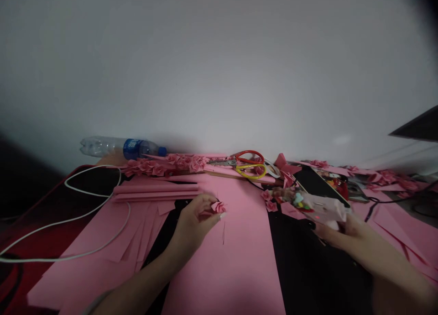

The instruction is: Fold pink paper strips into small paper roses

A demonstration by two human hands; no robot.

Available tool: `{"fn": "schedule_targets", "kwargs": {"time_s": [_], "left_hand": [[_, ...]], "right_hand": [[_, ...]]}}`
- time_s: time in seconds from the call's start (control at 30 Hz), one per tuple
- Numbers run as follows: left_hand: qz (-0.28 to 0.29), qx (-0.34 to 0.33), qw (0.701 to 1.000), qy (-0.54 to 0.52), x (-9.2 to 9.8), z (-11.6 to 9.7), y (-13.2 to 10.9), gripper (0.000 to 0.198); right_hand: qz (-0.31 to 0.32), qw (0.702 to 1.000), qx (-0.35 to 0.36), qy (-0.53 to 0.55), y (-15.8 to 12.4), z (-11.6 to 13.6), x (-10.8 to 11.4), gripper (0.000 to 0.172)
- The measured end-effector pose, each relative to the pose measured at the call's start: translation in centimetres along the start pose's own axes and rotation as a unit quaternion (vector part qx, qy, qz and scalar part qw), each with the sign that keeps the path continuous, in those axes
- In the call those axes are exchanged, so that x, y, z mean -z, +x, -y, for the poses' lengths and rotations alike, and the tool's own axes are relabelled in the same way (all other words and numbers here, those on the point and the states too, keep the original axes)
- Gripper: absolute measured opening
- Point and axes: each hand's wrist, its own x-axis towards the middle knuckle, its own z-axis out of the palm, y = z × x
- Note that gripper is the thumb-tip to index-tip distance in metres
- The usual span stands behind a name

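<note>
Over sheets of pink paper (222, 269), the left hand (193, 228) pinches a small folded paper rose (218, 207) in its grip, while the right hand (366, 242) wraps its grip around a pink hot glue gun (325, 211). Scissors (249, 164) with red and yellow handles lie beyond.

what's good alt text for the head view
Over sheets of pink paper, a person's left hand holds a pink paper rose while the right hand grips a pink glue gun. Scissors with red and yellow handles, a row of paper roses and a plastic water bottle lie beyond.
</note>
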Motion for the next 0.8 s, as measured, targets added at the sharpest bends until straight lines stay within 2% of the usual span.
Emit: {"fn": "schedule_targets", "kwargs": {"time_s": [0.03,0.13,0.27,0.37,0.47,0.57,0.8], "left_hand": [[-0.001,-0.001,1.0,0.001,0.0,0.0,0.0,0.019],[0.002,-0.007,1.0,-0.009,0.0,0.1,0.0,0.02],[0.003,-0.009,1.0,-0.01,0.0,-0.1,0.0,0.018],[0.003,-0.011,1.0,-0.002,-0.1,-0.2,0.0,0.017],[0.009,-0.005,1.0,0.0,-0.3,-0.3,0.0,0.017],[0.022,0.002,1.0,0.0,-0.5,-0.1,-0.1,0.017],[0.025,-0.006,1.0,0.018,-0.3,0.4,-0.3,0.017]], "right_hand": [[0.045,0.998,0.01,0.037,0.4,0.5,-0.4,0.021],[0.125,0.982,0.02,0.137,1.8,2.0,-2.2,0.028],[0.207,0.946,0.023,0.247,3.2,2.6,-5.5,0.033],[0.214,0.928,0.015,0.304,3.5,2.0,-7.7,0.031],[0.239,0.918,-0.012,0.316,3.4,1.2,-8.8,0.033],[0.255,0.917,-0.012,0.307,3.3,0.5,-9.3,0.033],[0.242,0.928,-0.012,0.284,3.3,-0.2,-9.8,0.029]]}}
